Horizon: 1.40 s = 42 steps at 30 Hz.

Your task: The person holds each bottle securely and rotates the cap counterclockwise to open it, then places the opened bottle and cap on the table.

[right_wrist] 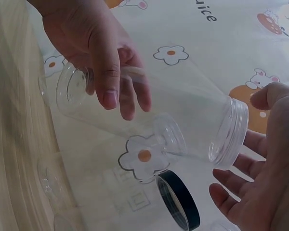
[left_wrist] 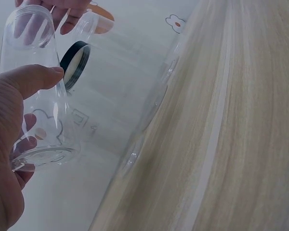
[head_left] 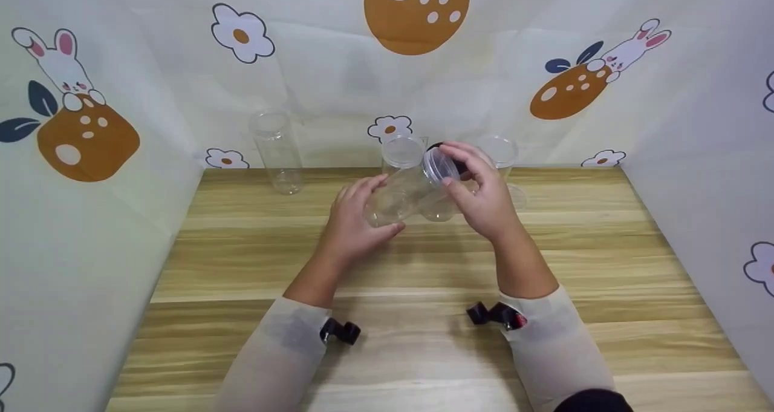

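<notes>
My left hand (head_left: 357, 218) holds a clear plastic jar (left_wrist: 33, 101) by its body near the base, thumb on one side and fingers round the other. The jar is tilted, its uncapped threaded mouth (right_wrist: 231, 132) pointing up and to the right in the head view. At that mouth is my right hand (head_left: 484, 194), fingers spread and loosely bent about the rim. In the right wrist view its thumb (right_wrist: 267, 96) shows a small gap from the rim. Behind the held jar stands another clear jar (head_left: 438, 212) with a black lid (right_wrist: 178, 199), partly hidden by my right hand.
A clear jar (head_left: 278, 152) stands at the back left of the wooden table (head_left: 411, 351). Two more, a middle jar (head_left: 402, 150) and a right jar (head_left: 499, 150), stand behind my hands. Printed cloth walls (head_left: 326, 79) rise behind the table and along both sides.
</notes>
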### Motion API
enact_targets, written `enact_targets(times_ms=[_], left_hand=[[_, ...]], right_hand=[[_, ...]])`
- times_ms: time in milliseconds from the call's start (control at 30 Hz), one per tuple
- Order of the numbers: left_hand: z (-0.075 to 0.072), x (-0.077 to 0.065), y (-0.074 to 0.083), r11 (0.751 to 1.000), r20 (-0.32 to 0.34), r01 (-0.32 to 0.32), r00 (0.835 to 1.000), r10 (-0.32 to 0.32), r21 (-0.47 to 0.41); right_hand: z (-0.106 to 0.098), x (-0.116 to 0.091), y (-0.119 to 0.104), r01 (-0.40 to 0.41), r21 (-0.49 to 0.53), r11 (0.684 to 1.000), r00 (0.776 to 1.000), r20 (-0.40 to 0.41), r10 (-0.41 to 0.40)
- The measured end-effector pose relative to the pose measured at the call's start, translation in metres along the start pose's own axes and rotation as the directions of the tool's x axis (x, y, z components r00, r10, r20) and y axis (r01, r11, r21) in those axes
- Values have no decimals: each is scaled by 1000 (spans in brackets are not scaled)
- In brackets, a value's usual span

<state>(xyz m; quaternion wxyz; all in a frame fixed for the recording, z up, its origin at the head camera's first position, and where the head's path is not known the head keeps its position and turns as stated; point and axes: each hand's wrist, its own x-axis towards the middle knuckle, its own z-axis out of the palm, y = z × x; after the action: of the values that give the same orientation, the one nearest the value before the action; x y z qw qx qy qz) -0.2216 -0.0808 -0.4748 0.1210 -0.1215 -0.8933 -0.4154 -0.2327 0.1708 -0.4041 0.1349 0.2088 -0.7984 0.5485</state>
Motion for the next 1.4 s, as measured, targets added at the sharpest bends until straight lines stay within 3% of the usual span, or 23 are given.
enact_targets(times_ms=[200, 367, 733, 1033, 1200, 1400], left_hand=[[1, -1, 0, 1000, -1, -8, 1000, 8, -8], [1, -1, 0, 1000, 0, -10, 1000, 10, -14], [1, -1, 0, 1000, -3, -7, 1000, 7, 5], [0, -1, 1, 1000, 9, 15, 1000, -16, 13], [1, -1, 1, 1000, 9, 20, 1000, -20, 12], [2, 0, 0, 1000, 4, 11, 1000, -11, 10]], right_hand=[[0, 1, 0, -84, -96, 992, 994, -82, 76], [1, 0, -2, -125, -136, 983, 991, -57, 118], [1, -1, -2, -33, -37, 999, 999, 22, 34], [2, -1, -4, -6, -10, 1000, 1000, 10, 6], [1, -1, -3, -37, -8, 999, 998, -52, 37], [2, 0, -2, -116, -104, 988, 990, -99, 105]])
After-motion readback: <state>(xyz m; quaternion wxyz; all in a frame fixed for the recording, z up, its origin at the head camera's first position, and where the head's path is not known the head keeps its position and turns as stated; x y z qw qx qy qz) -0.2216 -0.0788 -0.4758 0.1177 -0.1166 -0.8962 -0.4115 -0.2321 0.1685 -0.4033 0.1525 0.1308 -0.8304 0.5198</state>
